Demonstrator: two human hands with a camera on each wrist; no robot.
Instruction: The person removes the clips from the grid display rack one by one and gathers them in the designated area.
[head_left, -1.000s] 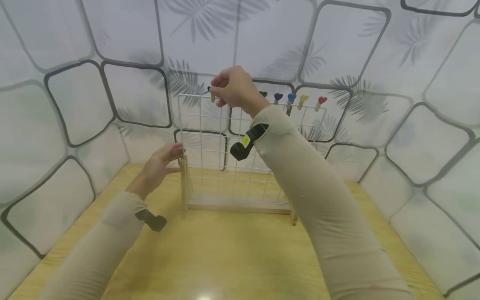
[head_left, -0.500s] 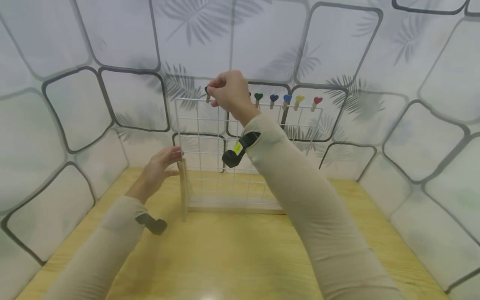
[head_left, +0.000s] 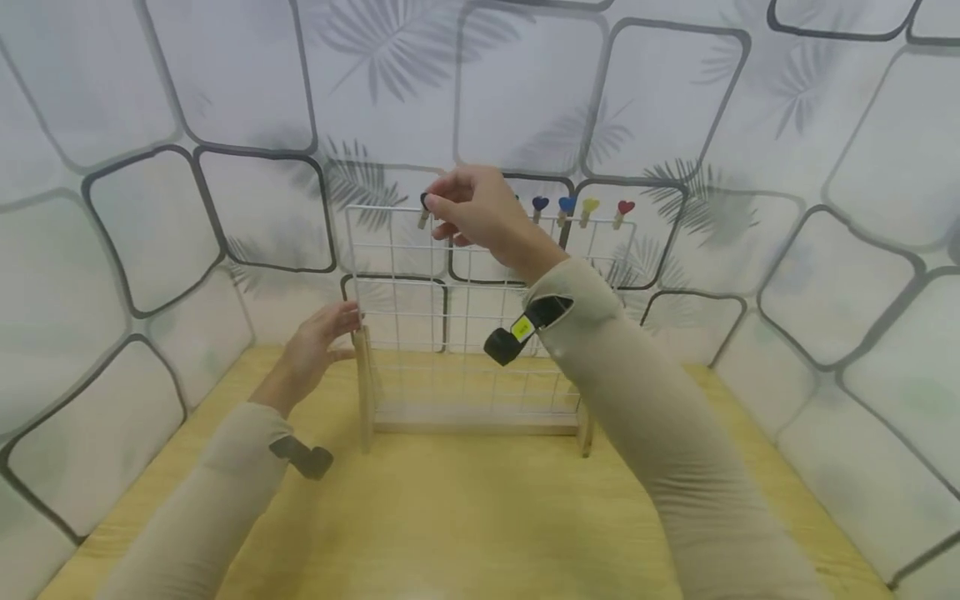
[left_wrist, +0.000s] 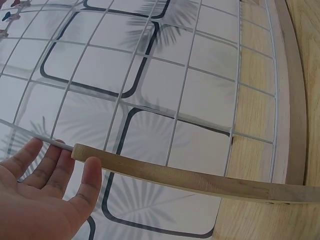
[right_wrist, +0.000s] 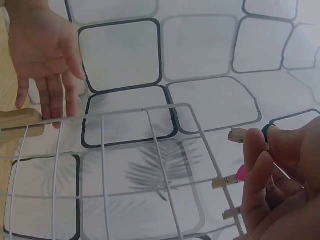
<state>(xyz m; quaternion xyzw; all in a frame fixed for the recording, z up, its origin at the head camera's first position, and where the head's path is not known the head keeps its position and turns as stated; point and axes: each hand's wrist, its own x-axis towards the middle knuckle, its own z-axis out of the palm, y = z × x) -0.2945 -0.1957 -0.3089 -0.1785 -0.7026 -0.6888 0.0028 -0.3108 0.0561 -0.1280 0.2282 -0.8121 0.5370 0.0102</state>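
My right hand (head_left: 480, 204) pinches a small wooden clothespin (right_wrist: 237, 135) with a dark green heart (right_wrist: 266, 132) between thumb and fingers. In the right wrist view this peg sits just outside the grid's top wire, apart from it. A pink-heart clothespin (right_wrist: 227, 180) clips that wire right beside the fingers. The white wire grid rack (head_left: 412, 286) stands upright in a wooden base. At its left edge my left hand (head_left: 311, 350) rests its extended fingertips against the side wire, the thumb near the top of the wooden post (left_wrist: 150, 170).
Several heart clothespins line the top wire on the right, among them a blue (head_left: 567, 205), a yellow (head_left: 590, 207) and a red one (head_left: 626, 208). The rack stands on a wood-grain table (head_left: 450, 517). A patterned curtain (head_left: 255, 200) closes off the back and sides.
My right hand, with the clothespin, has shifted slightly right along the rack's top, and its forearm has swung right. The left hand keeps its place at the rack's left edge.
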